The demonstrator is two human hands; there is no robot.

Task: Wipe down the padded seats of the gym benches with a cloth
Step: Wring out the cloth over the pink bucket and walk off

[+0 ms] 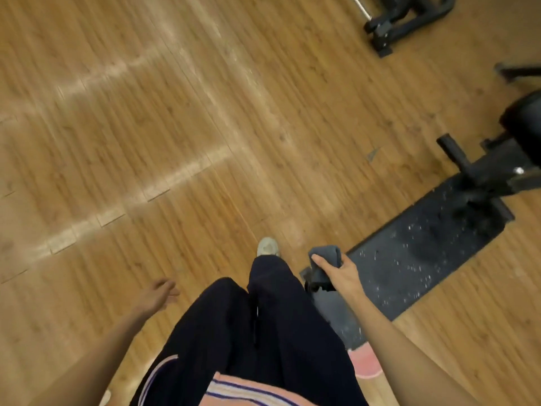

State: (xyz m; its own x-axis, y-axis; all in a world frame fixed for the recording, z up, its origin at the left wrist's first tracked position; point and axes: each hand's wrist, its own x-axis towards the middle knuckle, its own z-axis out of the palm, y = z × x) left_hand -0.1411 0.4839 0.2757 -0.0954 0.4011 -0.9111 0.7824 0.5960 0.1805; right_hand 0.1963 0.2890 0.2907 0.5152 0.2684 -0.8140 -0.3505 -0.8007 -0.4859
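My right hand (339, 272) grips a folded grey cloth (325, 259) at hip height, to the right of my legs. My left hand (159, 293) hangs out to the left with its fingers loosely apart and nothing in it. A black padded part of a gym bench (524, 118) shows at the right edge, on a black metal frame (483, 168). Most of the bench is cut off by the frame edge. Neither hand touches it.
I stand on a wooden plank floor (175, 127), with one pale shoe (268, 246) forward. A black speckled rubber mat (415, 253) lies under the bench frame at the right. Another black machine base (404, 19) sits at the top right.
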